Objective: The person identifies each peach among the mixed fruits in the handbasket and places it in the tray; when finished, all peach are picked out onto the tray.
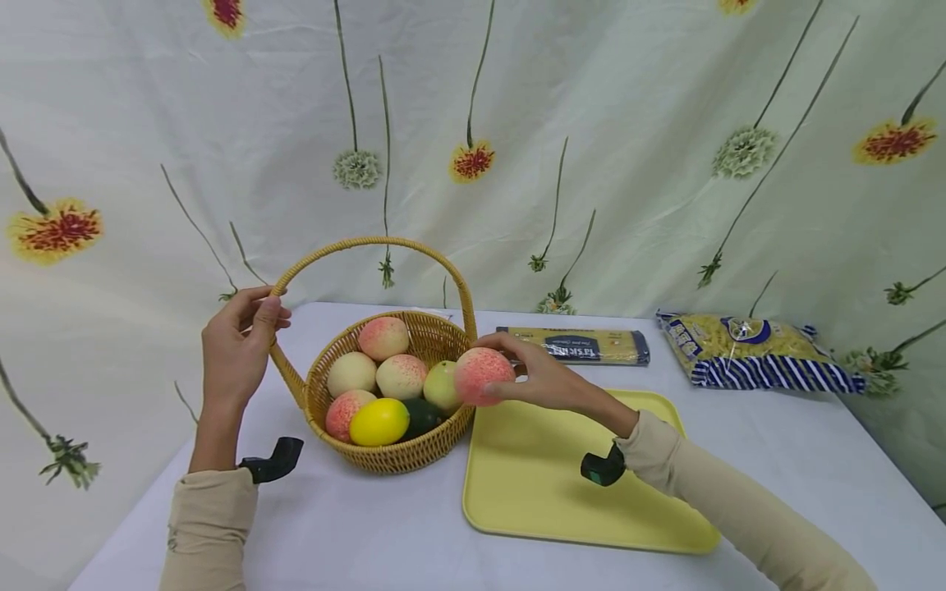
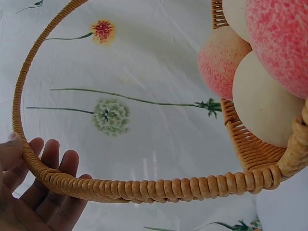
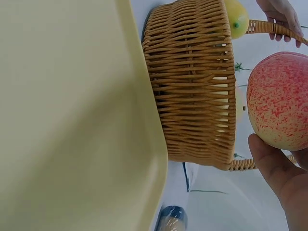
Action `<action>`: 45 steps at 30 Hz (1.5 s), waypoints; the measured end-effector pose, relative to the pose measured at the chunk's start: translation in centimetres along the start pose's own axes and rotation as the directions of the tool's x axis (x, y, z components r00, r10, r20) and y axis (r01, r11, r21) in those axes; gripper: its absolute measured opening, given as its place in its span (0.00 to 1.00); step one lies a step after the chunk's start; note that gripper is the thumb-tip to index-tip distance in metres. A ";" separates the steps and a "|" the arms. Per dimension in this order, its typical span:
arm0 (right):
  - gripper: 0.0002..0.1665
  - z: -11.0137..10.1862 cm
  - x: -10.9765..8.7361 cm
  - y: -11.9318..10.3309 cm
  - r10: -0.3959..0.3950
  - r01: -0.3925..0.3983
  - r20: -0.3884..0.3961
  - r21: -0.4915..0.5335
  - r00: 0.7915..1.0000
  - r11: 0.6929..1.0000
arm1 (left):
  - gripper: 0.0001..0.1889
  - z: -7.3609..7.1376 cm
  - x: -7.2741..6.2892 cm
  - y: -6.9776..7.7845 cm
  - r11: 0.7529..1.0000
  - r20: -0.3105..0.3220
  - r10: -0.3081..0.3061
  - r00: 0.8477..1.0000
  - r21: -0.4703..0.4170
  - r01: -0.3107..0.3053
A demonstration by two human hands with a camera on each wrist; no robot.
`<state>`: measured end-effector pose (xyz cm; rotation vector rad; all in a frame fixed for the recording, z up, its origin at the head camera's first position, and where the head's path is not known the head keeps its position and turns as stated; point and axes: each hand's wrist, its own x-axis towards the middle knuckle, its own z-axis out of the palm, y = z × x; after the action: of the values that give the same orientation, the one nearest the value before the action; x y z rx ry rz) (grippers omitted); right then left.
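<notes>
Beige sleeves (image 1: 214,525) and small black wrist mounts (image 1: 273,461) are worn at the near side of a white-covered desk (image 1: 355,542), where a flat yellow rectangular tray (image 1: 554,509) is set at right. Beside it, a round tan wicker basket (image 1: 384,458) is steadied by its tall arched handle (image 1: 384,240), around which the fingers of the left hand (image 1: 240,341) are curled on the left side. A round pink-speckled peach (image 1: 484,377) is clamped between the thumb and fingers of the right hand (image 1: 547,377), held just above the basket's right rim. Inside the basket, a glossy yellow lemon-shaped fruit (image 1: 379,423) and a dark green fruit (image 1: 423,419) are seen in front, backed by a pale green round fruit (image 1: 442,386) and several cream-and-pink peaches (image 1: 401,376). Farther back, a flat pack of spaghetti (image 1: 599,346) and a plump blue-and-white-striped pasta bag (image 1: 754,353) are laid before a pale flower-printed cloth (image 1: 628,82).
</notes>
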<state>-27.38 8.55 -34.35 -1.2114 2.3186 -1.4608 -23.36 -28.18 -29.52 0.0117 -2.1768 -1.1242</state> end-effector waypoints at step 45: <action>0.34 -1.0 -1.9 5.9 0.133 -0.132 0.041 -0.024 0.990 0.991 | 0.19 0.0 0.1 0.0 1.000 -0.004 0.008 1.000 -0.014 -0.008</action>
<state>-29.86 11.81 -39.10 -1.0595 2.3422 -1.3568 -23.44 -28.21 -29.48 -0.0016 -2.1637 -1.1344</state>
